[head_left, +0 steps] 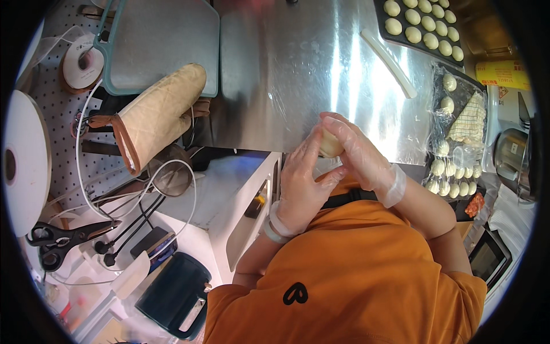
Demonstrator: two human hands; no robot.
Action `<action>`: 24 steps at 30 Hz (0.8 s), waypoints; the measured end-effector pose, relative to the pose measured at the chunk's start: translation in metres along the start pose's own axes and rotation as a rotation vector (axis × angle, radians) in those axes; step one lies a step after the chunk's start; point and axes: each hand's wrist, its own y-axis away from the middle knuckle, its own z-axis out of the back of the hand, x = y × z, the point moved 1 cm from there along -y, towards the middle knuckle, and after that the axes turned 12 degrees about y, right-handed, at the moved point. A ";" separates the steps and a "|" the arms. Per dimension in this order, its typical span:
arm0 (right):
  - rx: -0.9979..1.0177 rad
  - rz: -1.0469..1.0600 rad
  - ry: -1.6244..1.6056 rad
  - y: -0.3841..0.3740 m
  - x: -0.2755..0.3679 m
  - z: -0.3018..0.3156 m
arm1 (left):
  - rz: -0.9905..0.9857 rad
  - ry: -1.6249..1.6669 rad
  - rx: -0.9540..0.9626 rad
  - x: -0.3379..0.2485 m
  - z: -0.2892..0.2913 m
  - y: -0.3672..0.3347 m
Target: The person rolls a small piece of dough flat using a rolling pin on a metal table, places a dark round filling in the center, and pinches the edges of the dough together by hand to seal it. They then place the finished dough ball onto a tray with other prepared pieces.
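Note:
A pale, smooth dough ball (330,144) is cupped between my two hands just above the near edge of the metal worktop (258,109). My left hand (300,182), in a clear plastic glove, curves round its left side. From the right, my right hand (362,153), gloved the same way, closes over the ball, its fingertips meeting the left ones at the top. The fingers hide part of the dough. Beyond my right hand, a long white bar-shaped tool (389,64) lies on the worktop.
Dough balls fill a dark tray (402,44) at the far right; nearer, plastic film covers more dough balls (438,167) beside a checked cloth (470,120). At left are a beige oven mitt (160,112), a teal-rimmed board (163,46), black scissors (60,239) and loose cables.

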 end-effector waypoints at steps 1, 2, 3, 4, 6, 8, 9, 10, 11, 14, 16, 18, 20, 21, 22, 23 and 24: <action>0.006 -0.003 0.012 0.001 0.000 0.000 | 0.050 0.047 -0.024 0.004 -0.003 0.001; 0.012 -0.004 0.025 0.003 0.001 0.000 | 0.099 0.094 -0.048 0.009 -0.007 0.003; 0.018 -0.005 0.038 0.005 0.003 0.000 | 0.148 0.142 -0.072 0.012 -0.009 0.003; 0.065 -0.014 0.054 0.007 0.006 0.001 | 0.208 0.235 -0.090 0.014 -0.008 0.001; 0.163 -0.032 0.090 0.013 0.016 0.005 | 0.327 0.423 -0.130 0.020 -0.001 -0.007; 0.145 0.017 0.251 0.028 0.034 0.011 | 0.484 0.852 -0.128 0.024 0.008 -0.013; 0.137 0.042 0.331 0.032 0.039 0.013 | 0.544 0.997 -0.087 0.027 0.015 -0.014; 0.101 0.214 0.535 0.030 0.037 0.018 | 0.602 1.143 -0.045 0.029 0.020 -0.016; 0.063 0.389 0.737 0.026 0.032 0.024 | 0.617 1.250 0.021 0.029 0.023 -0.016; 0.034 0.761 0.945 0.015 0.022 0.018 | 0.644 1.359 0.088 0.024 0.023 -0.018; 0.021 0.867 0.962 0.009 0.019 0.012 | 0.661 1.390 0.114 0.020 0.022 -0.018; 0.010 0.873 0.883 0.003 0.013 0.010 | 0.667 1.375 0.114 0.017 0.021 -0.017; -0.008 0.874 0.901 0.004 0.014 0.010 | 0.662 1.317 0.084 0.015 0.020 -0.016; -0.043 0.904 0.936 0.004 0.014 0.010 | 0.664 1.325 0.094 0.014 0.020 -0.016; -0.077 0.934 0.971 0.004 0.015 0.008 | 0.665 1.334 0.105 0.014 0.020 -0.016; -0.111 0.966 1.008 0.005 0.016 0.007 | 0.663 1.344 0.114 0.014 0.021 -0.016; -0.063 0.949 0.927 0.005 0.019 0.007 | 0.677 1.346 0.119 0.014 0.021 -0.017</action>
